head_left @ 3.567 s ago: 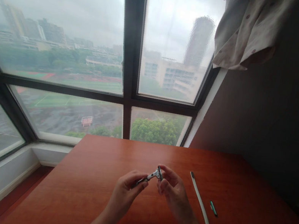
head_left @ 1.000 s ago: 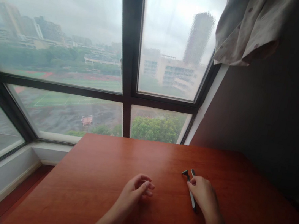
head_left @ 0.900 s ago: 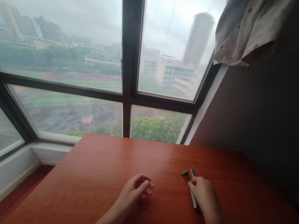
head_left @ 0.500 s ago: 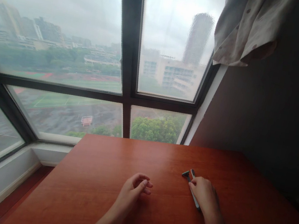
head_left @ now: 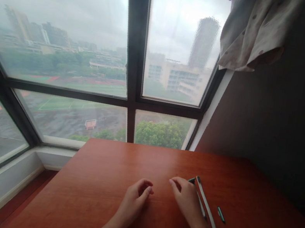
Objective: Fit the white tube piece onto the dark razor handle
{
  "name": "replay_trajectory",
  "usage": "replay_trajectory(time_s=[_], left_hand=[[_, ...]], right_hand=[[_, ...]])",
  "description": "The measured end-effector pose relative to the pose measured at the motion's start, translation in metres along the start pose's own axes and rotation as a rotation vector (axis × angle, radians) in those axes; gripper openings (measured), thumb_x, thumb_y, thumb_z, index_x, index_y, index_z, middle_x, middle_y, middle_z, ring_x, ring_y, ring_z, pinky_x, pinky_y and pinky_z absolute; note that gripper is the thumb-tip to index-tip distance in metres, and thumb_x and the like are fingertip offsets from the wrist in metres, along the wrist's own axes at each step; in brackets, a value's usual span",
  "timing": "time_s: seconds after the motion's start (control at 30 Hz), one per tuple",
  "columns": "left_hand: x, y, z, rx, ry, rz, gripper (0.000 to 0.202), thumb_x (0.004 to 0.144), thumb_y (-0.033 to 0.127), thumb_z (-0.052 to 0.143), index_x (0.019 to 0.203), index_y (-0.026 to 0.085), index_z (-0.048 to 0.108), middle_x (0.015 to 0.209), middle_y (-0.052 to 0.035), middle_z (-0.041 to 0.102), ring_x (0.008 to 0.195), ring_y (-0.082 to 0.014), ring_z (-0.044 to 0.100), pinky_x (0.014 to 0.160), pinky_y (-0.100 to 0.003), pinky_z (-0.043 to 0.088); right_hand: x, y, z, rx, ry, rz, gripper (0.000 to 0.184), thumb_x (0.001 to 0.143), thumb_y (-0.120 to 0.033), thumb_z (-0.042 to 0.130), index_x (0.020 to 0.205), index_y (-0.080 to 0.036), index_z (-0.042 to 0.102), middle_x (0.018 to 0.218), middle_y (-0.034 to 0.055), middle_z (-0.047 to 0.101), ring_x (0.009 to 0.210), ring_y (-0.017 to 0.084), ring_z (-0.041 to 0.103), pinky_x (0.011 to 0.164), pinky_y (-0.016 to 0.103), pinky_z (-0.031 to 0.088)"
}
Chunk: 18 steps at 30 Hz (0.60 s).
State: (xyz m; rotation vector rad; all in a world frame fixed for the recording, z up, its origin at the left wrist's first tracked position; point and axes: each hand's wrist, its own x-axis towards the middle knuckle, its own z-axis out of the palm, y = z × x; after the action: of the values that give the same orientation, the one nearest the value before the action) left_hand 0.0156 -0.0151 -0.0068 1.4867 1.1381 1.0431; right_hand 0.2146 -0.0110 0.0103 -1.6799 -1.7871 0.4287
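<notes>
My left hand (head_left: 135, 197) hovers low over the brown table, fingers loosely curled, a gap inside the curl and nothing visible in it. To its right, my right hand (head_left: 186, 200) reaches leftward with thumb and fingers slightly apart; I see nothing between them. Partly behind the right hand lies a razor (head_left: 202, 208), its dark green head showing past the knuckles and its pale handle past the wrist. Close beside it, a long slim pale stick (head_left: 208, 207) with a dark far end lies slantwise. Farther right is a small green and white piece (head_left: 221, 214).
The reddish-brown wooden table (head_left: 93, 182) ends at a large window (head_left: 132, 104) with dark frames. A light buttoned garment (head_left: 249, 33) hangs at upper right before a dark wall (head_left: 276, 112). Reddish flooring (head_left: 24, 197) shows left of the table.
My right hand has left the razor and moved to the left. The full pale stick and the small green piece now show. My left hand stays nearly in place, its fingers curled slightly more.
</notes>
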Motion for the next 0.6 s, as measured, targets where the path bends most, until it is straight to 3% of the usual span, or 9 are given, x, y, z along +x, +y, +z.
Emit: replay_trajectory(time_s=[0.13,0.27,0.6], left_hand=[[-0.003,0.000,0.000,0.193,-0.051,0.102,0.018,0.086,0.026,0.048,0.095,0.019,0.063,0.085,-0.0070,0.070,0.079,-0.0214,0.064,0.072,-0.028,0.045],[-0.004,-0.007,0.001,0.347,-0.044,0.163,0.019,0.085,0.018,0.044,0.087,0.019,0.063,0.087,-0.0091,0.070,0.079,-0.0231,0.063,0.070,-0.029,0.043],[-0.001,-0.007,0.000,0.459,-0.082,0.169,0.019,0.085,0.016,0.041,0.078,0.020,0.058,0.080,-0.0087,0.068,0.073,-0.0226,0.061,0.065,-0.028,0.040]], right_hand=[[-0.012,-0.034,0.039,0.221,-0.130,-0.155,0.035,0.093,-0.031,0.041,0.074,-0.019,0.068,0.069,0.0038,0.070,0.062,0.017,0.061,0.055,0.023,0.034],[-0.018,-0.034,0.063,0.221,-0.118,-0.207,0.042,0.095,-0.031,0.036,0.065,-0.018,0.063,0.065,0.0043,0.067,0.059,0.015,0.058,0.055,0.023,0.033],[-0.016,-0.022,0.071,0.191,-0.105,-0.275,0.039,0.096,-0.027,0.035,0.068,-0.017,0.061,0.070,0.0059,0.068,0.064,0.015,0.060,0.060,0.023,0.035]])
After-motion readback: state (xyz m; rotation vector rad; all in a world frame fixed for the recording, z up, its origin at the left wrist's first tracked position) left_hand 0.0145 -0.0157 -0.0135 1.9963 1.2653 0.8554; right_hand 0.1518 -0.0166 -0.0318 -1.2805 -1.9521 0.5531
